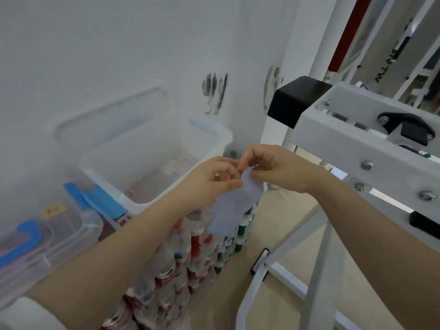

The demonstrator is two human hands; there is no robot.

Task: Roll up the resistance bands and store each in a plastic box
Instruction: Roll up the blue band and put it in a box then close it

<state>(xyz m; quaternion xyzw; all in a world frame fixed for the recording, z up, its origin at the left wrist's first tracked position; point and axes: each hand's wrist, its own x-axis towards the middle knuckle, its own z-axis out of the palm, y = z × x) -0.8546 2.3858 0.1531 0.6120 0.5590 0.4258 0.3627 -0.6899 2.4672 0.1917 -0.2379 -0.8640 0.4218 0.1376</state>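
A pale lilac resistance band hangs flat from between my two hands in the middle of the view. My left hand pinches its top left edge with curled fingers. My right hand pinches the top right corner just beside it. The band's lower end dangles free over stacked bottles. An open clear plastic box stands to the left behind my hands, its lid leaning against the wall. A shut clear box with blue latches sits lower left.
Shrink-wrapped packs of water bottles are stacked under the boxes and below my hands. A white metal gym frame with a black end cap juts in at the right. White wall behind, beige floor below.
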